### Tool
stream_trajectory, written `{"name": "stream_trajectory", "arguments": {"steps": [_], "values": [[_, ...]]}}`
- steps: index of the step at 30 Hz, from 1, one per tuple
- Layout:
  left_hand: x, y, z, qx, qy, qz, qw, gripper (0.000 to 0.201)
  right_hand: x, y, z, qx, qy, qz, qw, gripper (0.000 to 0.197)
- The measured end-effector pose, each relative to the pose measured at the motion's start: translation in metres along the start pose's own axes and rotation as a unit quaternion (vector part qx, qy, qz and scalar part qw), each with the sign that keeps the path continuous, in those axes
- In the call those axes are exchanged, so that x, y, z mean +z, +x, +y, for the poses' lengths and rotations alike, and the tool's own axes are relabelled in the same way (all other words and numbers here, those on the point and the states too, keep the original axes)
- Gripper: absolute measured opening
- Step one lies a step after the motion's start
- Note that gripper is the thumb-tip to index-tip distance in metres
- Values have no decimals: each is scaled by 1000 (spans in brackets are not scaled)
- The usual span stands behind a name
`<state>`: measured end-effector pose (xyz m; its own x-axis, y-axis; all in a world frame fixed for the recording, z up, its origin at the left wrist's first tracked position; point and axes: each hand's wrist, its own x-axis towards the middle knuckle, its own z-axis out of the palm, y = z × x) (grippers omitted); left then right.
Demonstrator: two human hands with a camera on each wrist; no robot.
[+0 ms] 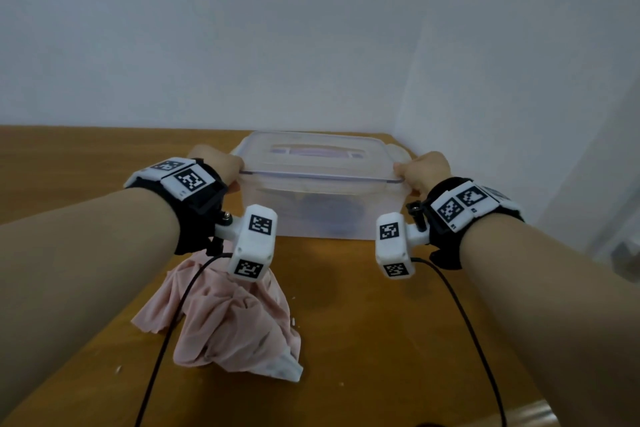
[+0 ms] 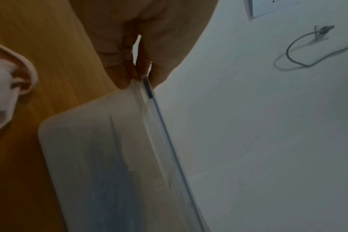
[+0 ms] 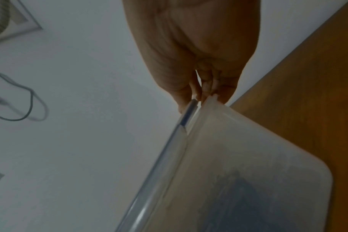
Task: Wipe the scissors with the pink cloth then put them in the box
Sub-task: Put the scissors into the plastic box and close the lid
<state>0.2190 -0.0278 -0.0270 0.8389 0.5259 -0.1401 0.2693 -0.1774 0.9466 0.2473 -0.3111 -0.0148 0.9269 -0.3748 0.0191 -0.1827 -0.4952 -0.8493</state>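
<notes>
A translucent plastic box (image 1: 322,218) stands on the wooden table near the far wall, with its clear lid (image 1: 318,158) lying on top. A dark bluish shape, probably the scissors (image 1: 329,211), shows blurred through the front wall. My left hand (image 1: 221,163) pinches the lid's left edge (image 2: 147,87) against the box rim. My right hand (image 1: 420,168) pinches the right edge (image 3: 191,109) the same way. The pink cloth (image 1: 228,315) lies crumpled on the table under my left forearm, apart from the box.
The wooden table (image 1: 363,322) runs to a white wall corner just behind and right of the box. Black wrist-camera cables (image 1: 464,319) trail over the table toward me. A grey cable (image 2: 300,51) hangs on the wall.
</notes>
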Motion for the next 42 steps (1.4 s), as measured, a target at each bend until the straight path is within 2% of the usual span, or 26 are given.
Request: {"name": "stream_trajectory", "arguments": {"steps": [6,11,13,15,18,20,21,22,23,24,26,29,30,31,32,33,34,35,37,38,40,42], "values": [[2,-1,0,1,-4,8,1000,29,2,0,5,-43,30,7,999,50],[2,-1,4,35,37,21,998,29,4,6,9,-23,31,-3,999,30],[3,0,6,53,74,4,996,54,1,7,8,-25,18,-13,999,29],[6,1,10,70,111,-14,991,64,0,8,8,-38,0,-17,999,29],[11,-1,14,48,90,-50,994,48,5,7,6,-62,-48,-30,996,31],[12,-7,20,25,42,-39,998,36,9,4,5,-79,-79,-35,993,29],[10,-12,18,65,130,-31,989,33,10,4,5,-81,-86,-33,992,29],[10,-16,14,138,293,-18,946,31,11,4,5,-83,-92,-30,992,29],[10,-20,16,162,384,5,909,30,11,4,5,-82,-99,-29,991,29],[11,-21,18,169,420,14,891,28,10,4,4,-78,-106,-30,991,30],[10,-19,19,160,436,19,885,25,7,3,1,-73,-114,-47,990,35],[7,-14,13,161,412,9,897,27,7,-3,-5,-145,-203,-62,966,43],[6,-11,9,155,373,0,915,26,9,-8,-8,-193,-230,-60,952,40],[6,-10,5,128,271,-12,954,23,12,-15,-11,-234,-227,-81,942,37],[7,-11,10,39,83,-27,995,17,15,-22,-14,-257,-196,-129,938,37],[4,-10,14,-22,-89,-68,993,15,17,-30,-18,-264,-159,-195,931,41],[2,-13,10,-21,-137,-74,988,22,20,-37,-21,-260,-155,-259,917,51],[0,-13,7,3,-93,-73,993,27,23,-42,-23,-273,-194,-299,894,61],[-5,-13,6,-13,-71,-68,995,16,28,-40,-24,-311,-281,-302,856,65],[-6,-14,7,-18,-71,-71,995,12,29,-40,-25,-319,-288,-294,854,59],[-8,-11,8,-19,-63,-68,996,21,30,-39,-24,-324,-270,-293,858,52],[-12,-14,11,-27,-37,-65,997,21,30,-41,-22,-323,-267,-294,859,49]]}}
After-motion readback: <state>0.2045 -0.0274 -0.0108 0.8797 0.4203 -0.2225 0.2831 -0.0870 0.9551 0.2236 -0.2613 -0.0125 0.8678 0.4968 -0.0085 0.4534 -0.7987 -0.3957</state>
